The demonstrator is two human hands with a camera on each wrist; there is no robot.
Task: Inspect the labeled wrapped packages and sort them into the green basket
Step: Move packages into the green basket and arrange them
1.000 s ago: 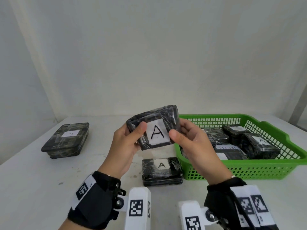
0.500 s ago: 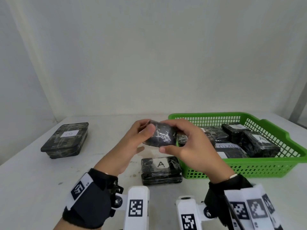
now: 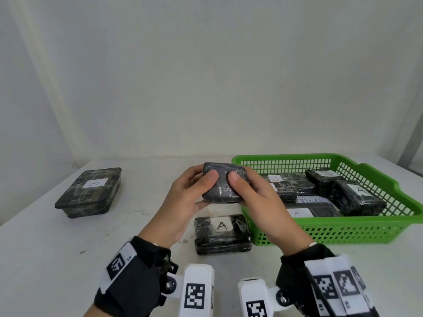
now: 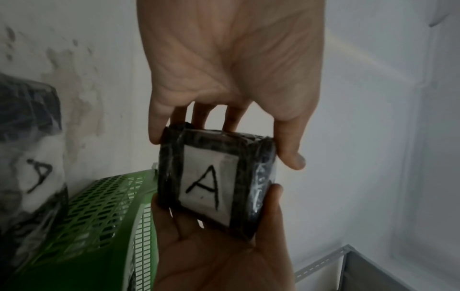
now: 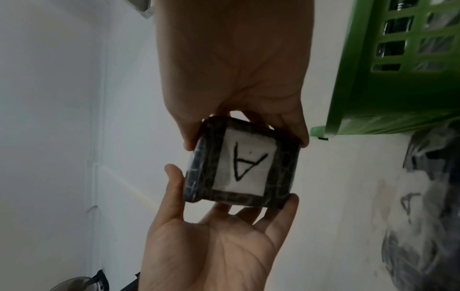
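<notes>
A black wrapped package (image 3: pixel 223 191) is held above the table between both hands, plain side up in the head view. My left hand (image 3: pixel 207 183) grips its left end and my right hand (image 3: pixel 235 183) its right end, thumbs on top and fingers beneath. The left wrist view shows the package's (image 4: pixel 211 183) underside with a white label reading A, pinched by my left hand (image 4: pixel 224 126). That label also shows on the package (image 5: pixel 244 167) in the right wrist view, below my right hand (image 5: pixel 246 120). The green basket (image 3: pixel 343 232) stands just to the right.
A second package labelled A (image 3: pixel 222 234) lies on the white table under my hands, against the basket's left wall. A larger package marked B (image 3: pixel 89 192) sits far left. Several wrapped packages, some labelled A, lie in the basket. A wall rises behind the table.
The held package was tipped over: its A label faced me a second ago and now faces down. Both hands came lower and the thumbs shifted onto the plain side.
</notes>
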